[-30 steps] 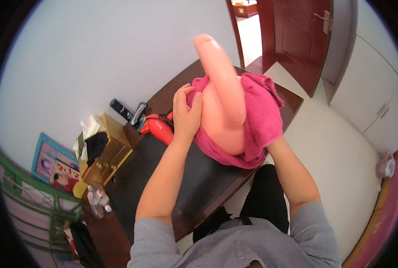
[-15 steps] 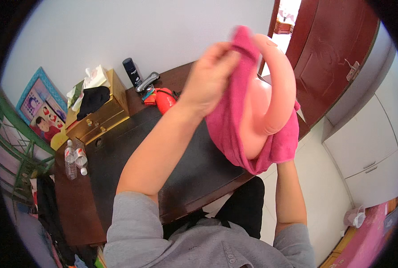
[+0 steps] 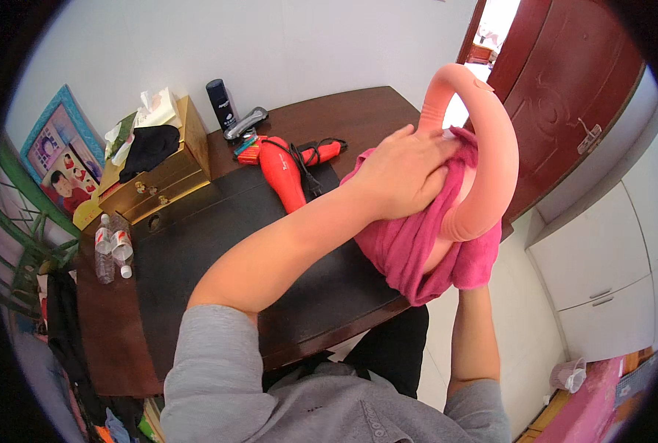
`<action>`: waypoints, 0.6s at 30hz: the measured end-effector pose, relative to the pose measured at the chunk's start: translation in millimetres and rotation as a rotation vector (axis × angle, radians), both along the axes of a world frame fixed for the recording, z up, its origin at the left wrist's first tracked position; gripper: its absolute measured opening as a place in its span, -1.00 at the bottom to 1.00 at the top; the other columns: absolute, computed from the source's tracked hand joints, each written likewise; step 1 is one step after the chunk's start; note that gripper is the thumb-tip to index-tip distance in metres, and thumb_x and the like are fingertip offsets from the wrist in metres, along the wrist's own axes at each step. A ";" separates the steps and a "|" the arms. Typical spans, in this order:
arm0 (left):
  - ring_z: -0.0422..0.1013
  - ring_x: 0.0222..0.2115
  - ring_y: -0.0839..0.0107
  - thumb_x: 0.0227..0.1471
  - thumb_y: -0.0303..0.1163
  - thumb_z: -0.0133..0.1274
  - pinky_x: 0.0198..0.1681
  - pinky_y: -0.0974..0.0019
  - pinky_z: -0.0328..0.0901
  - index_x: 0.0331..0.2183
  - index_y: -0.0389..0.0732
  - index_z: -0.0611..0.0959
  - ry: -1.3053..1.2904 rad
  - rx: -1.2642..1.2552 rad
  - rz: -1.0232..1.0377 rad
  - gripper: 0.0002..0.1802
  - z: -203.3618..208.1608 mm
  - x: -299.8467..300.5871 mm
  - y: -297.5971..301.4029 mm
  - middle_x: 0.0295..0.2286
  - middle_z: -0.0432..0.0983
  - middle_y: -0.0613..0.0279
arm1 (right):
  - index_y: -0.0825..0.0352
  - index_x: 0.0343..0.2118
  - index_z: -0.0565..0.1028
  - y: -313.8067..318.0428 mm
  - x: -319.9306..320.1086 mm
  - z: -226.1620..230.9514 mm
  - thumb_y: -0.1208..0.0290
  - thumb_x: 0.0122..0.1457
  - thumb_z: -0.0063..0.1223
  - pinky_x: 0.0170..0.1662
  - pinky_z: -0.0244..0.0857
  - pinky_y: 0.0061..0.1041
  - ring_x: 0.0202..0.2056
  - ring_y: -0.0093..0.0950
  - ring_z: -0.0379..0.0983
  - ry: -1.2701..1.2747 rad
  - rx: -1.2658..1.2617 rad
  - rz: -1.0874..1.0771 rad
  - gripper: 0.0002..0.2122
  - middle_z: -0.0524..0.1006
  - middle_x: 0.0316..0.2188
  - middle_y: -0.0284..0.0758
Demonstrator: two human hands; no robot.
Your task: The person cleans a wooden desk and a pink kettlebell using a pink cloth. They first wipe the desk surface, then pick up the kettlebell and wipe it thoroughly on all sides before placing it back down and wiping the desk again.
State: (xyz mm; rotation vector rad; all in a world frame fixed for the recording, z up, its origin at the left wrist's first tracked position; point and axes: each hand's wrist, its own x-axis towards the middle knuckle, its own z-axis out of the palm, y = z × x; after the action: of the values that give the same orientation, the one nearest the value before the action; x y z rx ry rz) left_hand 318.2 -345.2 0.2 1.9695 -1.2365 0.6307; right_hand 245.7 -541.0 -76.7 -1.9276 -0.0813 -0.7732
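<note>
A smooth light-pink object [image 3: 484,193] with a rounded body and a large arched, handle-like loop is held up at the desk's right end; its exact kind does not show. Around its body is draped a deep-pink towel [image 3: 403,255]. My left hand [image 3: 406,173] grips the towel and presses it against the body beside the loop, its back facing up. The right forearm [image 3: 477,332] rises from below to the towel's lower edge. Cloth covers the right hand, so its fingers are hidden.
On the dark desk [image 3: 218,251] lie a red hair dryer [image 3: 281,173] with its cord and a grey clipper-like tool [image 3: 246,124]. A black spray can [image 3: 220,103], a gold drawer box [image 3: 163,173] and plastic bottles [image 3: 121,244] stand farther left. A brown door [image 3: 565,96] is at right.
My left hand has come down and inward, bringing the raised towel edge onto the object's body. The object's loop now shows more fully, shifted slightly right. The red dryer is less covered.
</note>
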 end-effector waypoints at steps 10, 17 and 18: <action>0.42 0.08 -0.10 0.34 -0.08 -0.18 0.17 0.01 0.28 0.07 -0.26 0.56 0.506 -0.365 0.260 -0.49 -64.0 42.3 5.3 0.01 0.54 -0.16 | 0.32 0.23 0.39 -8.9 -9.3 -7.6 0.30 0.38 0.01 0.19 0.29 -0.35 0.16 -0.31 0.41 -0.004 -0.002 -0.031 -0.60 0.48 0.16 -0.22; 0.39 0.09 -0.16 0.40 -0.18 -0.28 0.16 0.01 0.27 0.04 -0.34 0.54 0.609 -0.127 0.485 -0.51 -156.1 86.8 71.1 0.06 0.48 -0.21 | 0.32 0.21 0.40 12.2 -0.2 -8.0 0.30 0.38 0.00 0.18 0.29 -0.35 0.15 -0.30 0.42 -0.022 0.007 0.032 -0.61 0.49 0.15 -0.21; 0.39 0.05 -0.17 0.39 -0.20 -0.24 0.12 -0.02 0.28 0.00 -0.34 0.54 0.539 -0.156 0.585 -0.56 -149.6 71.0 58.2 0.01 0.49 -0.21 | 0.32 0.21 0.40 4.1 -6.2 -15.4 0.30 0.38 0.00 0.18 0.29 -0.35 0.14 -0.30 0.42 -0.009 -0.002 0.001 -0.61 0.49 0.14 -0.21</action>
State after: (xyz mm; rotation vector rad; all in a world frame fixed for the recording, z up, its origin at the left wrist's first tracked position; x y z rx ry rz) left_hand 389.2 -286.9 -149.4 2.1696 -0.2747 0.4032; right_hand 239.5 -536.9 -92.1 -1.9257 -0.0885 -0.7815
